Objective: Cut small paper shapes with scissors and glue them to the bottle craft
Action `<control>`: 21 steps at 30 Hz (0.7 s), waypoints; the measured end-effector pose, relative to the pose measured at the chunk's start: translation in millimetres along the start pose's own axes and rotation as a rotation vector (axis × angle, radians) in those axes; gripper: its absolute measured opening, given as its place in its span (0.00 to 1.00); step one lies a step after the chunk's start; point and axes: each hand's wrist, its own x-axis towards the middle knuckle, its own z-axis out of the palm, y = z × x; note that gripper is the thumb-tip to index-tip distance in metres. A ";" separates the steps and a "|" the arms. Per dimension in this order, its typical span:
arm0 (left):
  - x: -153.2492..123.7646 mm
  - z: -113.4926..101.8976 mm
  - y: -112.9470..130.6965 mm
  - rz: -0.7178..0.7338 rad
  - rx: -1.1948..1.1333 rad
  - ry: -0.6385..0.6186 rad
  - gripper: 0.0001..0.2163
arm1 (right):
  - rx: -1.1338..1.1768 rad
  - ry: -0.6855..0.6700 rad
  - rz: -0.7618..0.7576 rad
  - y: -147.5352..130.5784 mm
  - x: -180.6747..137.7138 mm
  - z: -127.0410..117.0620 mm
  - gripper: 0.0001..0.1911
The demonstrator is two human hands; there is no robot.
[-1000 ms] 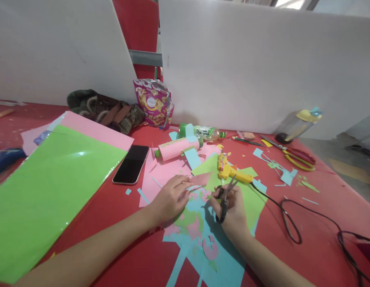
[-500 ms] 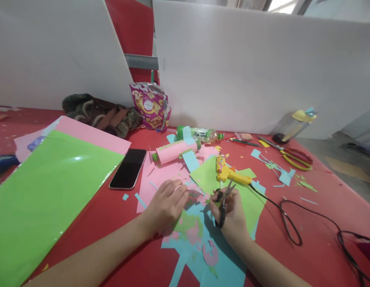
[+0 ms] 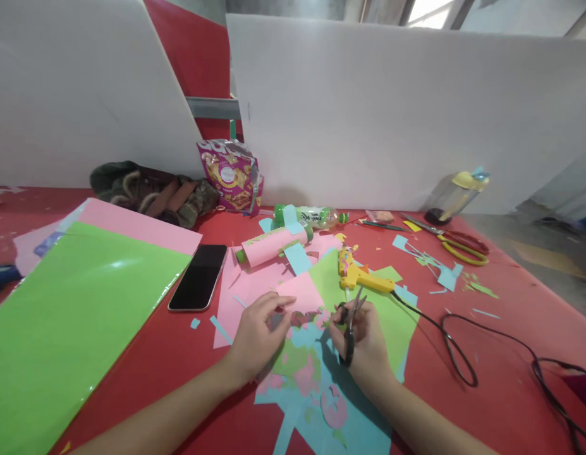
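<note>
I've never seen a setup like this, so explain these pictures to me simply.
There's no machine here, just a person's two bare hands. One camera worn on the head looks forward and down.

The right hand holds black-handled scissors. The left hand has its fingers at a piece of pink paper; whether they grip it isn't clear.

On the red table lie paper scraps, a large green sheet, a phone, a yellow glue gun and a green-capped bottle.
</note>
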 end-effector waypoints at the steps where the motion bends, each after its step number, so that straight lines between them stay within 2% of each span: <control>1: -1.2 1.0 1.6 -0.019 -0.023 -0.026 0.07 | -0.005 0.003 -0.010 -0.6 0.1 0.2 0.14; 4: -6.3 4.5 6.4 -0.032 -0.053 -0.097 0.09 | -0.020 -0.002 -0.033 -3.2 -0.1 0.8 0.13; 11: -21.4 13.1 14.3 0.083 -0.061 -0.248 0.13 | -0.036 -0.065 -0.043 -2.0 -3.8 -0.4 0.14; 17: -31.6 18.7 11.5 -0.065 -0.250 -0.270 0.15 | -0.052 -0.067 0.019 1.4 -6.2 -1.0 0.16; 21: -34.8 19.8 9.5 -0.154 -0.450 -0.332 0.17 | -0.118 -0.097 0.019 0.3 -6.2 -1.3 0.15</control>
